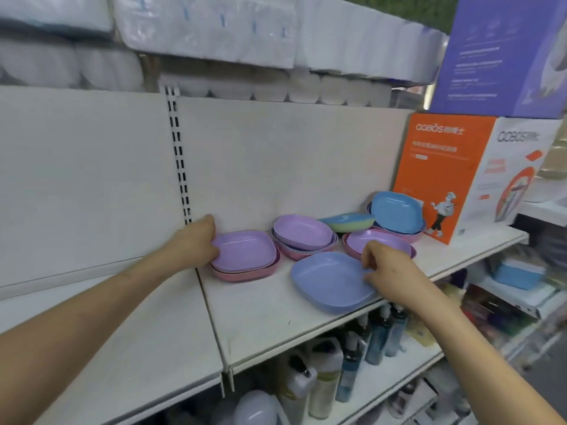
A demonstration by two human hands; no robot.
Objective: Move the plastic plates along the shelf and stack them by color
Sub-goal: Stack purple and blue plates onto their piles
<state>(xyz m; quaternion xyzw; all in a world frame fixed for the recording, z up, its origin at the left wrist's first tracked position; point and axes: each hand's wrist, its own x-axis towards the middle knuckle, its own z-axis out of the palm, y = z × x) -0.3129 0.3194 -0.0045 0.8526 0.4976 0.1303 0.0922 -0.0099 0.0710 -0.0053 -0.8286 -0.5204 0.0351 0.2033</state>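
The right hand (395,271) pinches the blue plate (329,282) at its three-o'clock rim, with the blue stack (395,211) at one o'clock, while the left hand (199,240) grips the purple stack (244,250).

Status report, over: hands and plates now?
Left hand grips purple-on-pink stack. Right hand pinches blue plate near shelf edge. Nothing in the way.

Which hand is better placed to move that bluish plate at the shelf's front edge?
The right hand: its fingers pinch the bluish plate, and the blue plates by the orange box lie on its side. The left hand holds the purple stack, farther away.
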